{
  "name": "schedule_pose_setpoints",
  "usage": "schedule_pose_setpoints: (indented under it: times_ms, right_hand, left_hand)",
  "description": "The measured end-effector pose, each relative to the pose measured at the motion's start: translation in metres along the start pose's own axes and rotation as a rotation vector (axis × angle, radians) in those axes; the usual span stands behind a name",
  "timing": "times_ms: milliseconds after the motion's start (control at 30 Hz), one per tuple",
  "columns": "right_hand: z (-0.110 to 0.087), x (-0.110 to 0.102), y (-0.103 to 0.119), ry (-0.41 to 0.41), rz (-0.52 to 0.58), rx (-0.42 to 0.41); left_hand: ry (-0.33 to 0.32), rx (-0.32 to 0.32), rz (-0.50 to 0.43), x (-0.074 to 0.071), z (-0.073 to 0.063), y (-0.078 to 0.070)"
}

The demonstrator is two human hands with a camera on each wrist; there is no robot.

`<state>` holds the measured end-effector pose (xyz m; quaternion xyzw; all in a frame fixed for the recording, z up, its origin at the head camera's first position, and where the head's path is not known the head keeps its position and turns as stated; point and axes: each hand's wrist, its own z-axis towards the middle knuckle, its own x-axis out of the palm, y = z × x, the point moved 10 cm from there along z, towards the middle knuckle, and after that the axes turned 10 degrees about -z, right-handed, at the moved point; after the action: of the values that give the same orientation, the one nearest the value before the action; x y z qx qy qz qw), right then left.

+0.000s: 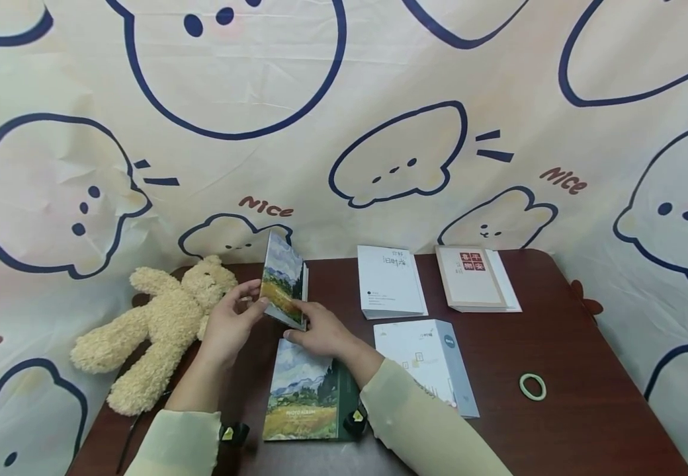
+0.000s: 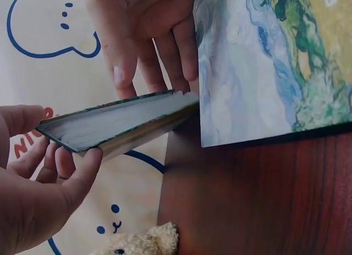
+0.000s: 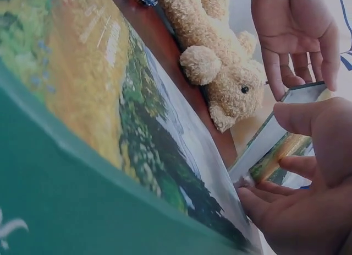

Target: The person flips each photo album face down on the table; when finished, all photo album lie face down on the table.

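Observation:
A small photo album (image 1: 283,281) with a painted landscape cover is held up, tilted, above the table. My left hand (image 1: 229,325) grips its left edge between thumb and fingers; in the left wrist view, the left hand (image 2: 41,183) pinches one corner, and white page edges show between the covers. At the lower right corner my right hand (image 1: 327,336) grips the album, its fingers lying over the cover. Directly below lies a larger album (image 1: 299,396) with a matching landscape and a dark green spine strip, lettered PHOTO ALBUM. The right forearm partly covers its right side.
A cream teddy bear (image 1: 168,317) lies at the left beside my left arm. On the brown table (image 1: 558,330) to the right are a white album (image 1: 388,281), a cream album with red print (image 1: 472,277), a white-and-blue album (image 1: 421,357) and a green ring (image 1: 532,387).

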<state>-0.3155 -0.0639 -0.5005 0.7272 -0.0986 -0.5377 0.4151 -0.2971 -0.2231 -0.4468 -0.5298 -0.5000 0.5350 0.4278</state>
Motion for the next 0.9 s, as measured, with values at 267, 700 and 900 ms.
schedule_pose_setpoints:
  times_ms: [267,700,900]
  right_hand:
    - [0.000,0.005,0.002,0.020,0.119,0.019]
    - [-0.002,-0.001,0.010,-0.025,0.268,-0.014]
    - [-0.004,-0.012,0.017,-0.064,0.329,-0.059]
  left_hand:
    - [-0.033,0.041,0.082,0.005,-0.002,-0.010]
    - [0.022,0.130,0.128,0.017,-0.001,-0.019]
    - [0.049,0.089,0.069,0.021,-0.001,-0.014]
